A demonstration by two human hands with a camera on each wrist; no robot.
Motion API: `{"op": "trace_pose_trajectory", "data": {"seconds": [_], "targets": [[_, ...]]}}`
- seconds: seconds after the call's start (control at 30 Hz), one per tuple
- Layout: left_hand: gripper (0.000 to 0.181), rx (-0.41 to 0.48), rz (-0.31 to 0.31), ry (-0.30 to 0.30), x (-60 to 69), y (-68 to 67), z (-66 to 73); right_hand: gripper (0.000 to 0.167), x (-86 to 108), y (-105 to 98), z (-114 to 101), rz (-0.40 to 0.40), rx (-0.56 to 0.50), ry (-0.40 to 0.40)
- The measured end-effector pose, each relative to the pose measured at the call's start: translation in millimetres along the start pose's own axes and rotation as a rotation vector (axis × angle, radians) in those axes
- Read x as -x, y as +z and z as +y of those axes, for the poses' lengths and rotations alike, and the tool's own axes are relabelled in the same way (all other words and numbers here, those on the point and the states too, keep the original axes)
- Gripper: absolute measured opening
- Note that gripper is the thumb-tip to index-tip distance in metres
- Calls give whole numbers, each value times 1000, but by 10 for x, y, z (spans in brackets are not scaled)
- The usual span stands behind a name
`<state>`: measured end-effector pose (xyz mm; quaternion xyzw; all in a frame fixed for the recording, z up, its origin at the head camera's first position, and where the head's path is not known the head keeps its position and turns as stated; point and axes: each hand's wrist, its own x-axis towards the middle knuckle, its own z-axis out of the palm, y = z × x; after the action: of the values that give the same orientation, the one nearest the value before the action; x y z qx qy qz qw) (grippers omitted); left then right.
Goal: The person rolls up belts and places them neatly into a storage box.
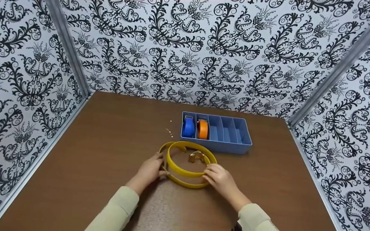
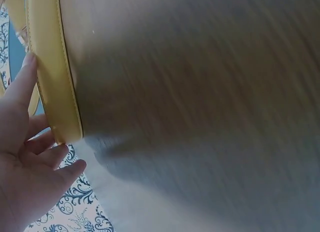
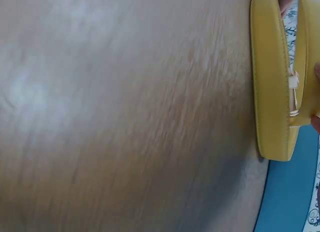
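Note:
A yellow belt (image 1: 185,173) stands on edge on the table in loose, wide loops, its gold buckle (image 1: 196,156) inside the coil. My left hand (image 1: 150,169) holds the outer loop at its left side; in the left wrist view the thumb and fingers lie along the stitched strap (image 2: 52,67). At the right side, my right hand (image 1: 222,180) pinches the loops between fingers and thumb. Only some fingertips of that hand show at the edge of the right wrist view, against the yellow strap (image 3: 272,82).
Just behind the coil sits a blue divided box (image 1: 218,146). A rolled blue belt (image 1: 189,127) fills its leftmost compartment, and a rolled orange belt (image 1: 203,130) the one beside it. Small bright specks show on the brown table (image 1: 117,128). Patterned walls (image 1: 185,57) enclose the table's back and sides.

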<state>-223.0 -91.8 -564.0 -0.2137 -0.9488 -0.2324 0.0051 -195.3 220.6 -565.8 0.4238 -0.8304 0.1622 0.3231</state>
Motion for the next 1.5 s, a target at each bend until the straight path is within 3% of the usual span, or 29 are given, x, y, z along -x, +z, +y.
{"op": "trace_pose_trajectory", "data": {"seconds": [0.23,0.33,0.5,0.73,0.93,1.03,1.2,1.37,1.5], "targets": [[35,19,1,11,16,10,19,14,87,55,59,-177,18,99],[39,2,10,2,22,20,24,16,127,33,30,-196,55,170],[39,-100,63,0,52,16,19,22,126,-34,-73,-249,153,286],[41,-179,120,0,93,-19,-27,33,156,-134,-156,-290,316,391],[34,-219,162,-23,99,-54,-61,35,147,-233,-127,-329,323,491],[32,-228,165,-45,103,-59,-50,28,152,-271,-78,-337,247,482],[29,-192,156,-67,109,-66,-51,13,185,-367,163,-385,132,363],[29,-188,144,-99,111,-58,-66,13,200,-464,409,-447,129,241],[31,-171,139,-109,114,-56,-61,9,235,-497,497,-443,132,202]]}}
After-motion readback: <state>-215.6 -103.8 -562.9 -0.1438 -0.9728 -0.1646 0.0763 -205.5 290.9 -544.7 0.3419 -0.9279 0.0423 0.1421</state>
